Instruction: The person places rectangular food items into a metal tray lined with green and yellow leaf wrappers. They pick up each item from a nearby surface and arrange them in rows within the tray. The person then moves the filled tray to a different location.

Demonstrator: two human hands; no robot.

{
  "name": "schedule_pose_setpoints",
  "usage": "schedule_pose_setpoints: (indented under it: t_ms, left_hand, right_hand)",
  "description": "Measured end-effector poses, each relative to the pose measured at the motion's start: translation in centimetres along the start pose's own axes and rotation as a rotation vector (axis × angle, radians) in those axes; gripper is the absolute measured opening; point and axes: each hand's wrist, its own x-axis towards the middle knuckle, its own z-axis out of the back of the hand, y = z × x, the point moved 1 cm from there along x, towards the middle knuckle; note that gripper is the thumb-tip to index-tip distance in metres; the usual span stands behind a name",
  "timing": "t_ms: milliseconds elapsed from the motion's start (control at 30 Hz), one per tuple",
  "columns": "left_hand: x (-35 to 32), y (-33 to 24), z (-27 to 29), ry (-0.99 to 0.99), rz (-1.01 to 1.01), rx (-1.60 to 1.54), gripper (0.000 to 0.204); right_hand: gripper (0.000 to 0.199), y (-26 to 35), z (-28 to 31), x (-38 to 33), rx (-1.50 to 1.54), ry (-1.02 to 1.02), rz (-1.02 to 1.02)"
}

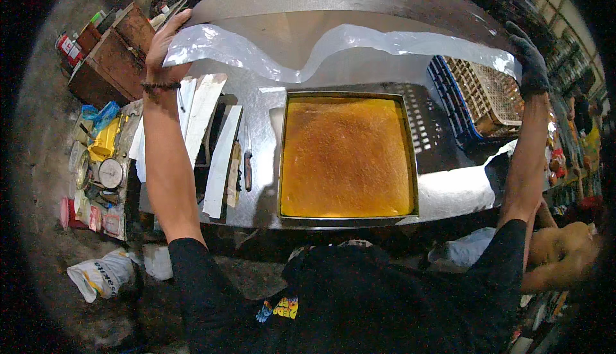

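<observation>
Both my arms reach forward and wide apart. A clear plastic sheet [378, 41] stretches between my hands, its wavy, shiny near edge hanging above the metal table [258, 91]. My bare left hand [165, 44], with a dark beaded bracelet at the wrist, grips the sheet's left end, its fingers partly hidden. My right hand [530, 59], in a dark glove, is closed at the right end. Nearer to me, apart from the sheet, a square metal pan [282, 155] holds a flat yellow-brown cake [346, 155].
Left of the pan lie a knife [248, 168] and white strips [223, 161]. Plastic crates [481, 97] stand at the right. A dial scale [110, 173] is on a side table at the left, near a wooden cabinet [112, 59]. Another person [561, 251] is close at the right.
</observation>
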Motion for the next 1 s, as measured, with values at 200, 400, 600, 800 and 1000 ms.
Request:
schedule_pose_setpoints:
  t_ms: [200,400,600,800,1000]
  left_hand:
    - [-5.2,2.7,-1.3,-0.12,-0.163,0.323,0.036]
    - [-15.3,14.4,0.5,-0.45,-0.012,0.593,0.026]
    - [-24.9,28.2,3.4,-0.315,0.196,0.477,0.025]
    - [-30.3,32.7,4.7,-0.419,0.346,0.485,0.025]
    - [-31.8,33.4,5.9,-0.423,0.478,0.719,0.022]
  right_hand:
    - [0.033,-3.8,1.0,-6.3,-0.172,0.109,0.098]
    - [0.047,-7.5,-3.3,-22.4,0.177,-0.06,-0.3]
    - [0.036,-17.4,-5.7,-36.4,0.011,-0.024,-0.601]
    - [0.04,-20.1,-5.8,-42.8,0.047,-0.096,-0.78]
    - [0.047,-18.4,-6.3,-42.5,0.075,-0.029,-0.854]
